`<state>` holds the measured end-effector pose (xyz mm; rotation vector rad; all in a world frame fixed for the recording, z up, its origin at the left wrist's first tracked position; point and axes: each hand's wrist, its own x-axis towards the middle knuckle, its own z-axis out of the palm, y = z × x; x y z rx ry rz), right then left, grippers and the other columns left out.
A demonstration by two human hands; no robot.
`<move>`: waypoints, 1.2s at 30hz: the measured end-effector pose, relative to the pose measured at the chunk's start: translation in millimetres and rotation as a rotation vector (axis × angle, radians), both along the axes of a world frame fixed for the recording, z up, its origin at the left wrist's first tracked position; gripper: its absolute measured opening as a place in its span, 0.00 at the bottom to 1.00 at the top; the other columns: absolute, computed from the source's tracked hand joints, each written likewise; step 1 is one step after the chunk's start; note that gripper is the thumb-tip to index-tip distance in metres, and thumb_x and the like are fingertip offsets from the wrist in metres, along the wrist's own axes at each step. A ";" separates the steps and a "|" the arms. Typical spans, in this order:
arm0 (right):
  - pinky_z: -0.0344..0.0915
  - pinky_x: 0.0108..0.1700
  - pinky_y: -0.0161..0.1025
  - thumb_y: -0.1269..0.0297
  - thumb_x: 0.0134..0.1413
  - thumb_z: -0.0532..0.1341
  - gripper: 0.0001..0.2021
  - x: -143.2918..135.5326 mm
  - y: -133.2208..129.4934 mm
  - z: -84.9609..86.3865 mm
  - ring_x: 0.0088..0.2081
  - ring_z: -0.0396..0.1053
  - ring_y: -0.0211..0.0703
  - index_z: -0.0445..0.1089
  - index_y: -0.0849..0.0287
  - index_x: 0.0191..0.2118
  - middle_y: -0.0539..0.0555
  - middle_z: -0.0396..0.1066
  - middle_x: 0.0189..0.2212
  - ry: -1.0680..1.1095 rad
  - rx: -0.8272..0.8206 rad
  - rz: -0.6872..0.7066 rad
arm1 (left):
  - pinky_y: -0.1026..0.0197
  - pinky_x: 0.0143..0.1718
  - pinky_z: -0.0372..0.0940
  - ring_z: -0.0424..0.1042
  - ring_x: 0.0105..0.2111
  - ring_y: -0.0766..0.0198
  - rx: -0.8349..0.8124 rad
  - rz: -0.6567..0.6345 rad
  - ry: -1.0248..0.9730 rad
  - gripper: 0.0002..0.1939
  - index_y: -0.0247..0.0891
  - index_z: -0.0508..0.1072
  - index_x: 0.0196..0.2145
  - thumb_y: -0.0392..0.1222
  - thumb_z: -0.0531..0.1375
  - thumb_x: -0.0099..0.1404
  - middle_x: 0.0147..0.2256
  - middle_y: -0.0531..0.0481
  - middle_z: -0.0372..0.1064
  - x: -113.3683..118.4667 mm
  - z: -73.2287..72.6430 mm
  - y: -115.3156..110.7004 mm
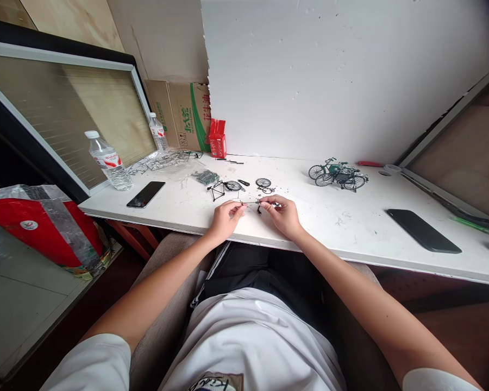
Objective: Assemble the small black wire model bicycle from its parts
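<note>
Pinching now with the left hand (227, 218) and the right hand (284, 217), both clamped thumb to fingers on a thin dark part (251, 203). Stretching it roughly level between the fingertips, over the near half of the table (309, 217). Below the right fingertips, a small black piece (259, 209), too tiny to make out. Just beyond the hands, a black bicycle frame (217, 190) with a dark wheel (233, 185) right beside it, then a loose spoked wheel (263, 182) straight ahead. Behind the frame, a crumpled plastic bag (206, 176). Over to the right, well apart, a group of upright miniature bicycles (338, 175), and nearer, a black phone (424, 231). Off to the left, another phone (145, 194) lying flat near a water bottle (111, 163), and farther back, a small red box (218, 139) beside a cardboard box (185, 117).
</note>
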<state>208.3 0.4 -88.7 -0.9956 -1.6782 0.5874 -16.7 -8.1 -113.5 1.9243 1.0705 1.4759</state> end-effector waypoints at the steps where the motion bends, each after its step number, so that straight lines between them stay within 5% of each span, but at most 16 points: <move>1: 0.72 0.39 0.44 0.47 0.63 0.68 0.15 0.0 -0.1 0.1 0.46 0.79 0.54 0.83 0.54 0.41 0.58 0.83 0.43 0.001 0.000 -0.001 | 0.57 0.39 0.76 0.82 0.34 0.58 -0.001 0.000 -0.001 0.14 0.37 0.81 0.40 0.50 0.63 0.74 0.41 0.42 0.81 0.1 0.0 0.0; 36: 0.71 0.39 0.43 0.47 0.63 0.67 0.15 -1.2 -1.7 1.4 0.46 0.79 0.52 0.83 0.53 0.41 0.57 0.83 0.44 -0.020 0.008 -0.020 | 0.57 0.39 0.76 0.81 0.34 0.58 0.002 0.010 -0.004 0.14 0.37 0.81 0.39 0.51 0.63 0.74 0.40 0.42 0.81 0.2 -0.4 0.5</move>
